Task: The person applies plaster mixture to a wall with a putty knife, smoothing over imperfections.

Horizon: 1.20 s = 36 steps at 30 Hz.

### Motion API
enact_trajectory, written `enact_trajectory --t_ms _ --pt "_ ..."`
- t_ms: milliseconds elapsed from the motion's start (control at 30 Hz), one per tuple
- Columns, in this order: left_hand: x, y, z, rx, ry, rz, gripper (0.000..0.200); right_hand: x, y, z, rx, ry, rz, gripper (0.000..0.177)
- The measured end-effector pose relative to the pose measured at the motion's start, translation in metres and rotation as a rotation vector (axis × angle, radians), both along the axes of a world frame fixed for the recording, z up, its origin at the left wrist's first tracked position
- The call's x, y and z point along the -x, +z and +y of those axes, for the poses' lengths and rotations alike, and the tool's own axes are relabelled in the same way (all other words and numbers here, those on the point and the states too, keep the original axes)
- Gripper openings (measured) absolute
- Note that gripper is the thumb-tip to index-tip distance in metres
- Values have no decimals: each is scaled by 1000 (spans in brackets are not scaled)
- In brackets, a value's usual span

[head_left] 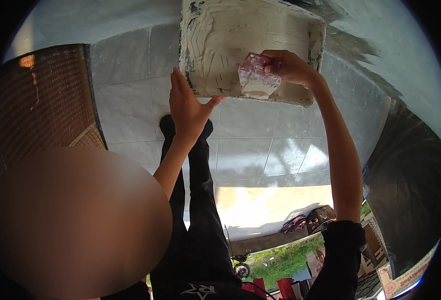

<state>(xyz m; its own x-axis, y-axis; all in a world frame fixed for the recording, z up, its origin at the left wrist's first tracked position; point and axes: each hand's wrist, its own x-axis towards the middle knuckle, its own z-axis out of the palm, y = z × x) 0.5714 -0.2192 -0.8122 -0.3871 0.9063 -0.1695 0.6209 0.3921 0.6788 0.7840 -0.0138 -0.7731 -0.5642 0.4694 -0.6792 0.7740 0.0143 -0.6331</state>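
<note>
My right hand [291, 69] grips a flat reddish scraper [258, 70], thumb on its near face. Pale paste coats the scraper's lower edge. It is over the right half of a shallow rectangular tray [240, 98], near the front rim. Creamy wet paste [220, 45] spreads across the tray's floor in ridges and smears. At the tray's front left corner is my left hand [188, 102], its fingers stretched along the left side and its thumb out along the front rim. That hand is open, framing the corner; how firmly it presses cannot be seen.
Grey tiles [245, 155] cover the floor around my dark-clothed legs [200, 185]. A brown woven panel [40, 100] stands at left, a dark sheet [410, 190] at right. Behind me are a dark crate [319, 219], a bunched cloth [294, 224], a wheel [242, 270] and grass.
</note>
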Motion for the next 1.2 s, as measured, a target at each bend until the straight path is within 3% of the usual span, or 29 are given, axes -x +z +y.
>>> enact_trajectory --t_ms 167,233,267,333,567,733,900,1000,1200 --pt "9 14 1 72 -59 26 124 -9 58 -1 91 -267 -10 44" --pt "16 27 2 34 -50 24 123 -16 73 -5 134 -439 196 34" --pt "21 34 3 15 -41 19 122 -15 83 -10 117 -438 203 34" --pt "31 49 5 -33 -36 9 120 -10 105 -21 159 -682 378 36" --pt "64 119 19 -196 11 2 110 -7 151 -48 19 -907 662 31" --pt "87 199 29 -354 18 -32 91 19 213 -72 -98 -1126 897 22" --pt "118 294 48 -487 49 -34 71 34 281 -80 -180 -1141 1138 20" --pt "134 352 59 -595 16 -91 69 52 334 -81 -299 -1280 1209 22" --pt "151 465 87 -864 -58 -114 61 87 437 -73 -523 -1272 1410 24"
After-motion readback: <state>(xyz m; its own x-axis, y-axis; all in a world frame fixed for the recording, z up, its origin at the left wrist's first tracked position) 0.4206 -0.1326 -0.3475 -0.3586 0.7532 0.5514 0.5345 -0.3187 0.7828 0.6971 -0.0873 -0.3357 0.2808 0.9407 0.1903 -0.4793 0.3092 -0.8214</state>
